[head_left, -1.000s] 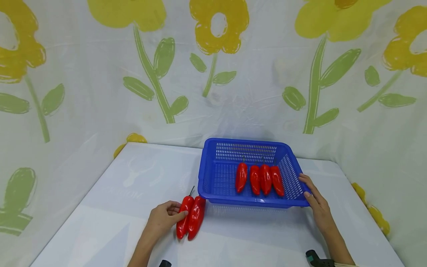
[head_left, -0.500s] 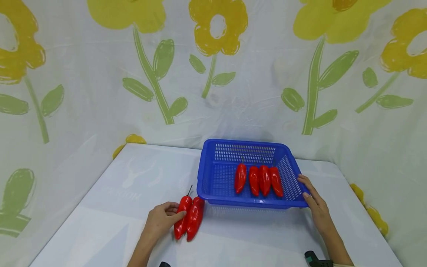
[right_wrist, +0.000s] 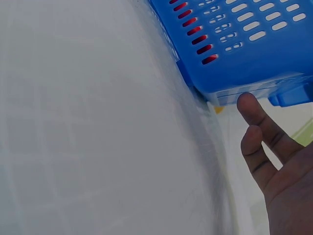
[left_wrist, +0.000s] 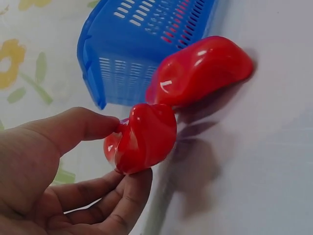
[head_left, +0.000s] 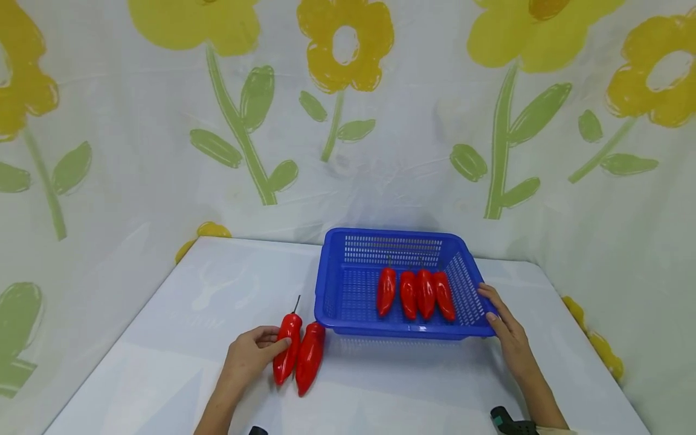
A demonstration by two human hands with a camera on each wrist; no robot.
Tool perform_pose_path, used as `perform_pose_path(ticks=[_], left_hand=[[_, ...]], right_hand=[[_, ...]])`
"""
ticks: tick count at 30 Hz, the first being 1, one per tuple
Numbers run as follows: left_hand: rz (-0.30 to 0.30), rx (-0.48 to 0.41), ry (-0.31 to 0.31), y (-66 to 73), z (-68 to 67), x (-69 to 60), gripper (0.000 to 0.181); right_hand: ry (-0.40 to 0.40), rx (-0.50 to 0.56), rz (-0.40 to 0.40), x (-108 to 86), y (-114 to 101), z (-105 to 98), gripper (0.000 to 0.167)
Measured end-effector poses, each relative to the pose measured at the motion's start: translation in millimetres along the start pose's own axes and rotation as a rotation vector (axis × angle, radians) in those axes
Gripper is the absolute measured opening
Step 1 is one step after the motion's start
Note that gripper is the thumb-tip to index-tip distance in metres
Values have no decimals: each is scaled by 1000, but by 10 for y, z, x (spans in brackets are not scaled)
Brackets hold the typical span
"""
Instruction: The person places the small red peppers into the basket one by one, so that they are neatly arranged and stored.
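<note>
Thumb and fingers of my left hand (head_left: 246, 356) pinch a glossy red chili pepper (head_left: 287, 349) with a thin dark stem. It hangs slightly above the table in the left wrist view, its shadow falling below. Just right of it, a second red chili pepper (head_left: 310, 357) lies by the near left corner of a blue plastic basket (head_left: 402, 330). Several more red chili peppers (head_left: 425, 294) lie side by side inside the basket. My right hand (head_left: 512, 341) holds the basket's right rim by the near corner; two of its fingers (right_wrist: 257, 111) show outside the end wall.
The white table (head_left: 163, 344) extends left and in front of the basket. Behind it hangs a pale cloth (head_left: 397, 169) printed with yellow flowers. A dark strap device (head_left: 511, 423) sits on the right wrist.
My left hand has drawn its chili pepper up and left, opening a gap from the other pepper on the table. The right hand stays at the basket; the head view has shifted slightly.
</note>
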State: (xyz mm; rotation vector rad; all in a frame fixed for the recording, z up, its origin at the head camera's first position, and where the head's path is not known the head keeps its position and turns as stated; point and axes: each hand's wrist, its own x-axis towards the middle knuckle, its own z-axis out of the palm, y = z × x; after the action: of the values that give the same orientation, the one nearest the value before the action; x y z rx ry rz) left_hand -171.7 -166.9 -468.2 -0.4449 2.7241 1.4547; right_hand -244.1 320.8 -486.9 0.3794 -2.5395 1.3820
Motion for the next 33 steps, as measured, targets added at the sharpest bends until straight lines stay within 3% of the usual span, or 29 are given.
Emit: perform_pose_path(ticks=[10,17,24,33], left_hand=[[32,13,16,121,-154,63,47],[11,-88,-17,256,-307,72,55],[56,-108,-47,484,-423,125,55],[88,-89,-74,807,-396,274,55]], right_hand=[[-12,-1,26,-3,1,8,47],[-6,50,11,14,-6,3,48],[-5,52,8,11,16,18,47],[2,61,6,19,51,6,47]])
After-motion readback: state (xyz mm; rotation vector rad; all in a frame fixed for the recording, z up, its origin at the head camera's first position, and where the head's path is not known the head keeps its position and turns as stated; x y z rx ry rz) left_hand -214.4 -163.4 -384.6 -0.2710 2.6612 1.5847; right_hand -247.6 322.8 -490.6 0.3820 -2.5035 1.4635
